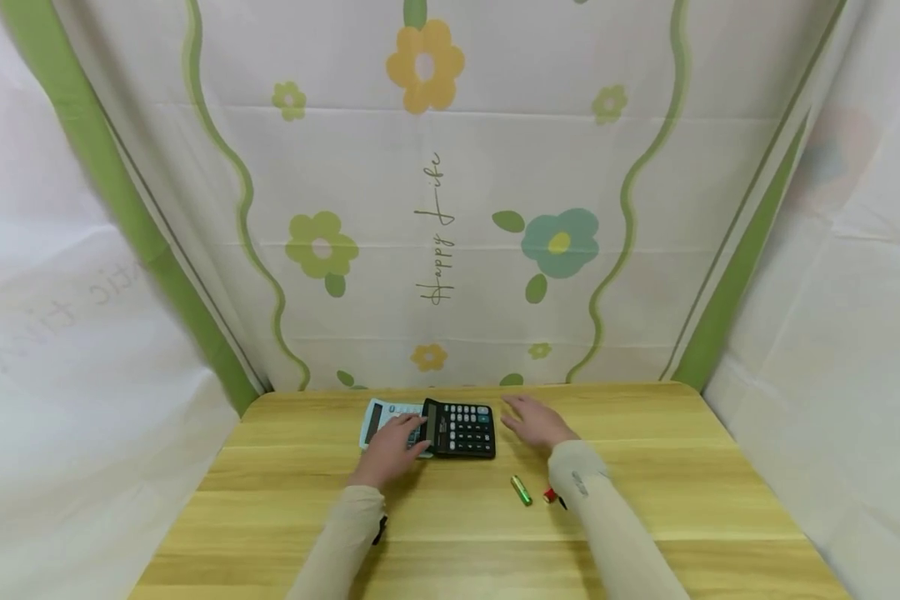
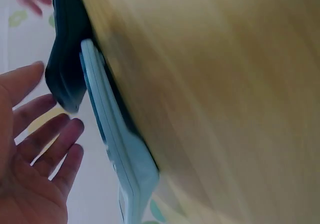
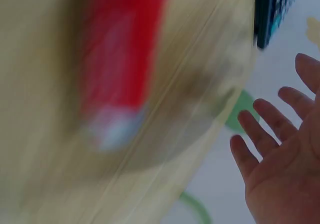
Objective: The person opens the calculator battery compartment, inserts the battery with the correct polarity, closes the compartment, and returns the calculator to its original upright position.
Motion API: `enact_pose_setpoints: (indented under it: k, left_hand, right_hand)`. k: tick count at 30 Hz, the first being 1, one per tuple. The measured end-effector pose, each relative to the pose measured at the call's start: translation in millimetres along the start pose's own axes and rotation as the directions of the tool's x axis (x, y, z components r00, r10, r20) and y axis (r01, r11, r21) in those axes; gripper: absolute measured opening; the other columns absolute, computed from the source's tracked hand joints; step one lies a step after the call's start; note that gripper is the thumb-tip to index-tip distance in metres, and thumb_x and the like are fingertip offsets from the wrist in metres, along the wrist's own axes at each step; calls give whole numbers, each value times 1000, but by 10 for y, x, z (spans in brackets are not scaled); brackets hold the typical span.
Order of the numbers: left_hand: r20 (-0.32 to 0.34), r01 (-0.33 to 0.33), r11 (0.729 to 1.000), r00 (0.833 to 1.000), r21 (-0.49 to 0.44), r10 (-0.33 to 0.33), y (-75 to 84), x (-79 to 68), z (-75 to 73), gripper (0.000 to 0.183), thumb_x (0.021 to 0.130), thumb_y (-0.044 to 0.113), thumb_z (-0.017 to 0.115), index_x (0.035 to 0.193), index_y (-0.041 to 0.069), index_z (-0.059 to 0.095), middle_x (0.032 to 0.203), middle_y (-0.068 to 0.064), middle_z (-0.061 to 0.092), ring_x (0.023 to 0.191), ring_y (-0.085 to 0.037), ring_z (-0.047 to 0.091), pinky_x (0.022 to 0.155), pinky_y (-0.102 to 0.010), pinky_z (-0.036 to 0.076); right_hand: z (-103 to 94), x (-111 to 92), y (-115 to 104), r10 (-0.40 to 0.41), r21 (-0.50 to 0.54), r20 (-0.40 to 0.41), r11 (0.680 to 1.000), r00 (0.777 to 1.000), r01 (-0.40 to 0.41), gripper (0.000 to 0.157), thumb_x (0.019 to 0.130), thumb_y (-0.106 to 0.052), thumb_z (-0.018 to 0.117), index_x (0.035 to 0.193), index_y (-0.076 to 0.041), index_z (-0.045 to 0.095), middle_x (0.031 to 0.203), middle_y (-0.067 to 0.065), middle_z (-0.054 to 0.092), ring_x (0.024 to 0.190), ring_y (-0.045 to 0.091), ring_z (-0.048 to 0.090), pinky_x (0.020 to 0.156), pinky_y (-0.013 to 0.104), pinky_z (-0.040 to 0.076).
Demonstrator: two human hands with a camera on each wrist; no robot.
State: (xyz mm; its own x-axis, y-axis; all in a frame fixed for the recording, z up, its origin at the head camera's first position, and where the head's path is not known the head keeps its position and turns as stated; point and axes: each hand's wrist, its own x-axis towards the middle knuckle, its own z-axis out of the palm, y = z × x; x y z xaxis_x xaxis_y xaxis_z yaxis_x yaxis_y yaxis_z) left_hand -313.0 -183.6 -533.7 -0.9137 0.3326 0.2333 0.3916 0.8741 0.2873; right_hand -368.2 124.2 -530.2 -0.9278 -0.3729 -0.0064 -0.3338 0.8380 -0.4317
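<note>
Two calculators overlap at the table's far edge, a loose hand at each end

Reading left to right, we see a light blue calculator, a thin slab with a dark display strip, lying near the far edge of the table. Next comes a black calculator with rows of raised keys; its display end is kinked upward and lies over the end of the light blue one. Nearer the person is a shiny green battery, lying aslant, and just to its right a glossy red cylinder with a silvery end, partly hidden by the right sleeve.

The table has yellowish wood grain and rounded far corners. White cloth hangs behind it, creased and printed with flowers, wavy green lines and sideways lettering, "Happy Life"; white sheets flank both sides.

The left hand is spread over the place where the calculators overlap, its fingers relaxed and parted; from these angles we cannot tell whether its fingertips touch the black one. The right hand is spread too, fingers apart, holding nothing, just beyond the black calculator's right end.
</note>
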Motion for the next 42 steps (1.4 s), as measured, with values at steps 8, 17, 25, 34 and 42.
enact_pose_setpoints:
  k: [8, 17, 25, 34, 42]
  left_hand:
    - [38, 52, 998, 998, -17, -51, 119, 29, -2, 49, 91, 31, 66, 133, 9, 57, 126, -13, 59, 115, -31, 56, 94, -47, 50]
    - [65, 57, 998, 996, -32, -55, 163, 64, -24, 49, 91, 27, 67, 133, 6, 56, 128, -16, 57, 116, -34, 55, 96, -48, 49]
    - [86, 32, 999, 996, -18, -30, 188, 124, -2, 49, 90, 20, 67, 134, 4, 55, 132, -18, 55, 121, -35, 52, 98, -49, 47]
    - [84, -2, 999, 996, -36, 5, 228, 124, 24, 47, 90, 14, 67, 135, 9, 55, 135, -14, 55, 122, -35, 51, 98, -49, 47]
    - [55, -64, 995, 996, -70, 68, 217, 143, 51, 44, 88, 4, 66, 131, 9, 59, 134, -14, 56, 119, -34, 55, 103, -50, 43]
  right_hand:
    - [164, 234, -222, -40, 40, 120, 999, 992, 35, 58, 100, -38, 48, 150, -12, 33, 152, 11, 35, 139, 33, 32, 112, 52, 29]
    - [183, 233, -226, -39, 4, 123, 999, 992, 39, 55, 100, -37, 48, 147, -10, 39, 150, 12, 38, 137, 33, 35, 112, 51, 31]
    - [101, -4, -223, -36, -11, 116, 999, 993, 38, 51, 99, -40, 50, 140, -9, 49, 141, 14, 47, 127, 34, 47, 105, 52, 39]
    - [103, -331, -245, -82, -67, 85, 994, 993, 88, 48, 97, -41, 54, 129, -7, 60, 120, 10, 60, 106, 27, 59, 92, 47, 50]
    - [134, -602, -279, -105, -54, 79, 993, 991, 109, 51, 96, -45, 54, 128, -6, 61, 130, 16, 57, 118, 34, 55, 99, 51, 45]
